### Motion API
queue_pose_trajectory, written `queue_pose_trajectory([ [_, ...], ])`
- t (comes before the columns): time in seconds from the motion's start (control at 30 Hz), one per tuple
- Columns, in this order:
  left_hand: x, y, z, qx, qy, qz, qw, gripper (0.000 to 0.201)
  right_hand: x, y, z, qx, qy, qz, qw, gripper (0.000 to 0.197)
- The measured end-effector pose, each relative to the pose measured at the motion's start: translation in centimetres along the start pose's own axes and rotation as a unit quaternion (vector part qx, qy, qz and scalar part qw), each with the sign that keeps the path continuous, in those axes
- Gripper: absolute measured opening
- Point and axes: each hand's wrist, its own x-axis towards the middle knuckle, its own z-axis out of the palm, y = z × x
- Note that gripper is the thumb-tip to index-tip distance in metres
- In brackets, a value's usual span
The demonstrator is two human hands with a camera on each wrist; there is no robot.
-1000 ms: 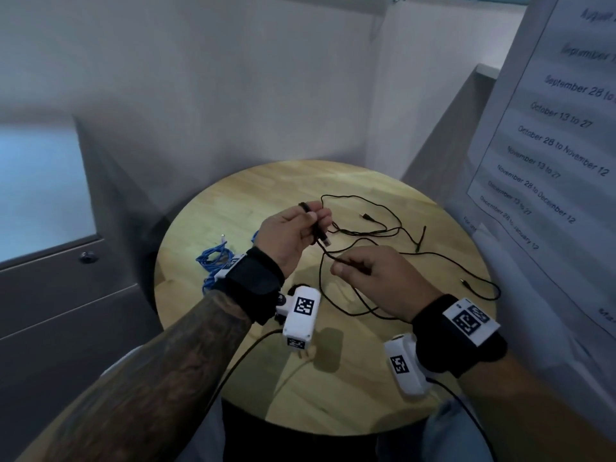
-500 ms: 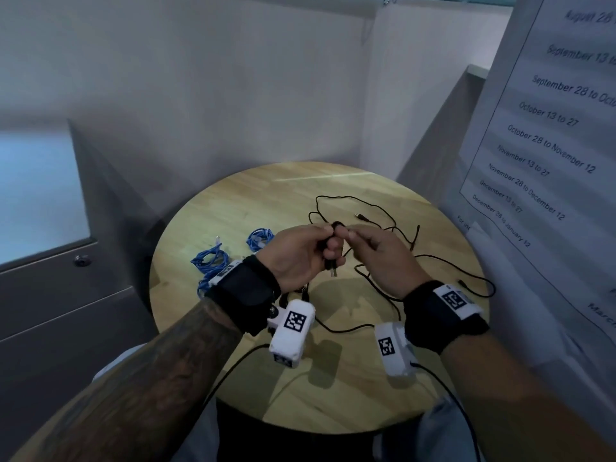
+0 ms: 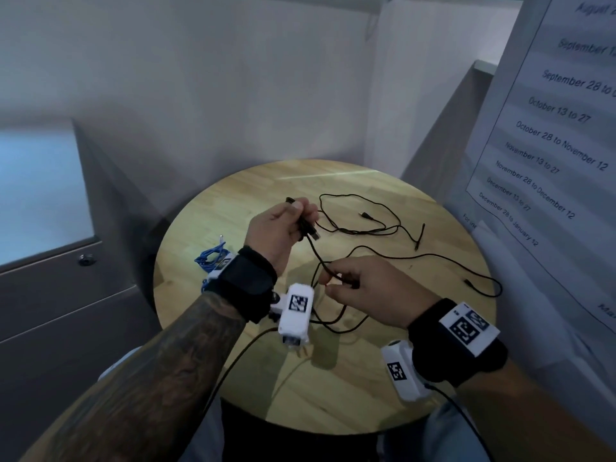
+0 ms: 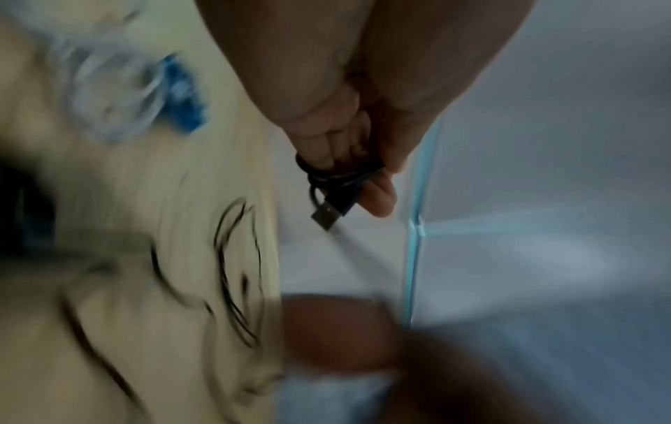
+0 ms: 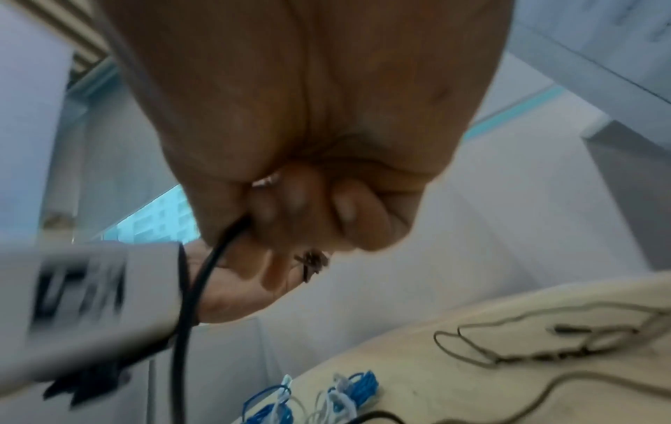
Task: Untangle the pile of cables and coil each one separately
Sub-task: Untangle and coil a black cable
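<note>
Cables are the whole matter: a thin black USB cable (image 3: 336, 261) runs between both hands above the round pale-wood desk (image 3: 240, 201). The left hand (image 3: 278, 230) has its grip clenched round a small bundle of wound turns, the metal plug end poking out just below the fingers. The right hand (image 3: 366, 288), below and to the right of the left grip, pinches the running length of the same cable between thumb and fingertips. Beyond the right grip the rest lies in loose loops across the desk, with other thin black leads (image 3: 360, 221) among them; whether they still cross one another is hard to tell at this resolution. Bundled blue cables (image 3: 210, 258) sit on the desk to the left of the left grip.

To wind well, the right hand should probably feed the length with light tension, letting the cable slide through the pinch, while the left keeps each turn the same size and the plug trapped.

Only the left wrist view shows the turns (image 4: 337, 175) stacked round the fingers and the plug (image 4: 327, 215) free. The right wrist view, blurred, shows the cable (image 5: 203, 275) leaving the pinch downward, and two blue bundles (image 5: 312, 398) rather than one.
</note>
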Motion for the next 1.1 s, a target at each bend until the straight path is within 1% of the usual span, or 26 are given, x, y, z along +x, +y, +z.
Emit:
queue_pose_trajectory([
  [0.03,-0.3,-0.1,0.1,0.105,-0.019,0.035,0.994,0.015,0.0,-0.2,0.0,-0.024,0.018,-0.011,0.999,0.012],
  [0.07,-0.8,-0.2,0.2,0.213,-0.053,0.069,0.973,0.015,0.0,-0.3,-0.2,-0.045,0.041,-0.026,0.998,0.015],
  [0.1,-1.3,-0.4,0.4,0.301,-0.093,0.092,0.944,0.016,0.1,-0.3,-0.6,-0.062,0.07,-0.046,0.995,0.016],
  [0.13,-1.7,-0.6,0.7,0.36,-0.135,0.099,0.918,0.018,0.1,-0.2,-1.0,-0.072,0.104,-0.071,0.99,0.017],
  [0.17,-2.1,-0.6,0.9,0.39,-0.169,0.091,0.901,0.023,0.2,0.2,-1.4,-0.076,0.137,-0.09,0.983,0.018],
  [0.23,-2.5,-0.5,1.2,0.395,-0.221,0.053,0.89,0.033,0.3,1.2,-2.3,-0.067,0.201,-0.105,0.972,0.018],
  [0.27,-2.7,-0.3,1.4,0.398,-0.234,0.045,0.886,0.035,0.4,1.7,-2.5,-0.055,0.225,-0.1,0.968,0.018],
  [0.3,-2.7,-0.3,1.5,0.41,-0.239,0.054,0.879,0.034,0.5,2.3,-2.6,-0.036,0.243,-0.087,0.965,0.021],
  [0.33,-2.7,-0.3,1.6,0.424,-0.239,0.074,0.87,0.034,0.5,2.8,-2.7,-0.008,0.254,-0.06,0.965,0.028],
  [0.37,-2.7,-0.4,1.7,0.433,-0.233,0.094,0.866,0.034,0.6,3.1,-2.6,0.033,0.258,-0.021,0.965,0.037],
  [0.4,-2.5,-0.5,1.7,0.431,-0.218,0.105,0.869,0.034,0.7,3.3,-2.7,0.087,0.256,0.025,0.962,0.042],
  [0.43,-2.3,-0.6,1.5,0.421,-0.194,0.107,0.88,0.035,0.7,3.4,-2.7,0.145,0.249,0.067,0.955,0.042],
  [0.5,-1.8,-0.4,1.1,0.391,-0.141,0.102,0.904,0.036,0.8,3.4,-2.8,0.249,0.231,0.111,0.934,0.028],
  [0.53,-1.5,-0.3,0.8,0.379,-0.123,0.094,0.913,0.037,0.8,3.4,-2.9,0.281,0.229,0.112,0.925,0.019],
  [0.57,-1.2,-0.1,0.5,0.371,-0.115,0.085,0.918,0.037,0.7,3.4,-3.1,0.288,0.237,0.105,0.922,0.014],
  [0.63,-0.9,0.2,0.0,0.357,-0.121,0.046,0.925,0.04,0.6,3.6,-3.7,0.27,0.262,0.086,0.923,0.011],
  [0.7,-1.1,0.7,0.0,0.303,-0.148,-0.03,0.941,0.043,0.6,3.9,-4.4,0.262,0.281,0.079,0.92,0.01],
  [0.73,-1.3,1.2,0.2,0.243,-0.164,-0.09,0.952,0.044,0.6,4.2,-4.6,0.255,0.287,0.085,0.92,0.011],
  [0.77,-1.4,1.7,0.3,0.16,-0.175,-0.156,0.959,0.045,0.6,4.6,-4.8,0.239,0.288,0.094,0.923,0.013],
  [0.8,-1.3,2.2,0.4,0.066,-0.181,-0.211,0.958,0.044,0.6,4.9,-4.8,0.213,0.285,0.102,0.929,0.016],
  [0.83,-1.2,2.6,0.4,-0.023,-0.179,-0.24,0.954,0.042,0.6,5.1,-4.5,0.175,0.274,0.108,0.939,0.018],
  [0.9,-1.0,3.2,0.2,-0.156,-0.162,-0.243,0.944,0.035,0.7,5.3,-3.7,0.09,0.22,0.116,0.964,0.022],
  [0.97,-0.9,3.4,-0.1,-0.236,-0.131,-0.219,0.938,0.022,0.8,5.1,-2.5,0.034,0.149,0.119,0.981,0.028],
  [1.0,-0.9,3.4,-0.1,-0.257,-0.115,-0.201,0.938,0.016,0.9,4.8,-1.9,0.023,0.113,0.116,0.987,0.031],
  [1.03,-0.9,3.3,-0.1,-0.268,-0.104,-0.18,0.941,0.015,0.9,4.3,-1.4,0.018,0.081,0.111,0.99,0.033],
  [1.1,-0.7,3.2,0.0,-0.267,-0.085,-0.136,0.95,0.021,1.0,3.4,-0.6,0.02,0.043,0.091,0.995,0.033],
])
